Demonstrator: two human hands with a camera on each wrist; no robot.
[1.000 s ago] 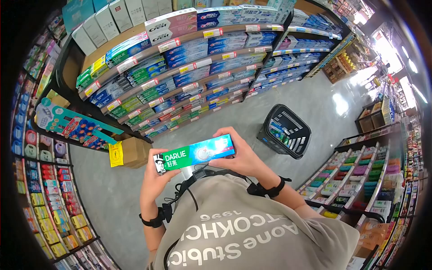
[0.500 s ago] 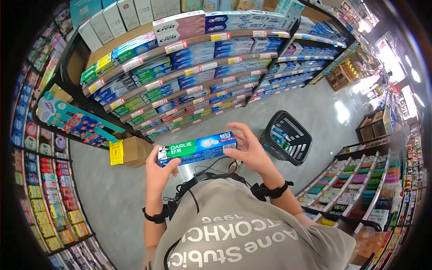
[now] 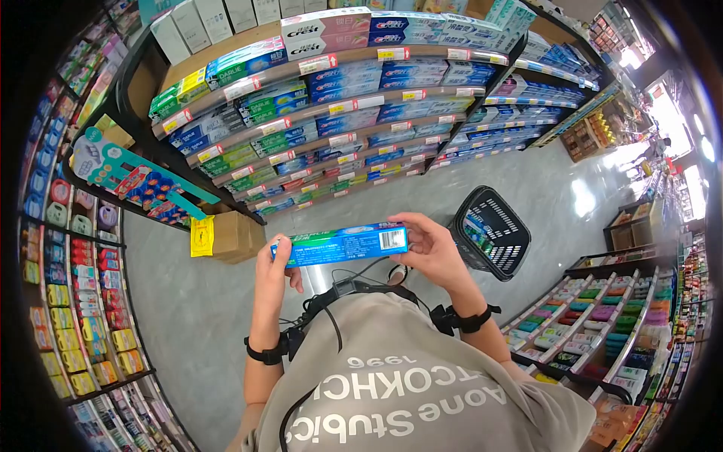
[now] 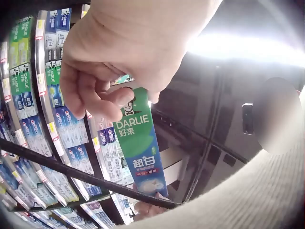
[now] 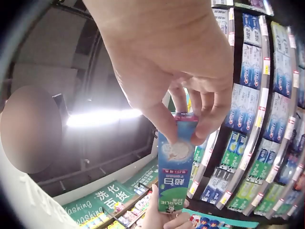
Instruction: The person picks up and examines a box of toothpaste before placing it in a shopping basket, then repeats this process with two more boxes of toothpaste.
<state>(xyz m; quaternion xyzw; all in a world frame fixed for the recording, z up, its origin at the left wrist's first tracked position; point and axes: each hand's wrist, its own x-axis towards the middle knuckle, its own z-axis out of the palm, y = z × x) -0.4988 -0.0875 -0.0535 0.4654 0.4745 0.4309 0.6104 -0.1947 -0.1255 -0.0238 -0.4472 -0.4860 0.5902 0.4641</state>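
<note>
A long green-and-blue Darlie toothpaste box (image 3: 339, 247) is held level in front of the chest. In the head view its blue side with small print and a barcode faces up. My left hand (image 3: 277, 270) pinches its left end, thumb on the near face; the left wrist view shows the curled fingers beside the "DARLIE" lettering on the box (image 4: 138, 138). The right hand (image 3: 431, 252) grips the barcode end between thumb and fingers. In the right wrist view, thumb and fingertips press on the end of the box (image 5: 176, 157).
Curved shelves of toothpaste boxes (image 3: 346, 79) stand ahead. A black shopping basket (image 3: 493, 233) with some packages inside sits on the floor to the right. A brown carton (image 3: 237, 235) is on the floor at left. Stocked shelves (image 3: 83, 316) line the left side, others (image 3: 595, 309) the right.
Both hands have turned the toothpaste box, so the printed barcode side now faces up instead of the logo front. The shelves and basket have shifted slightly right in the head view.
</note>
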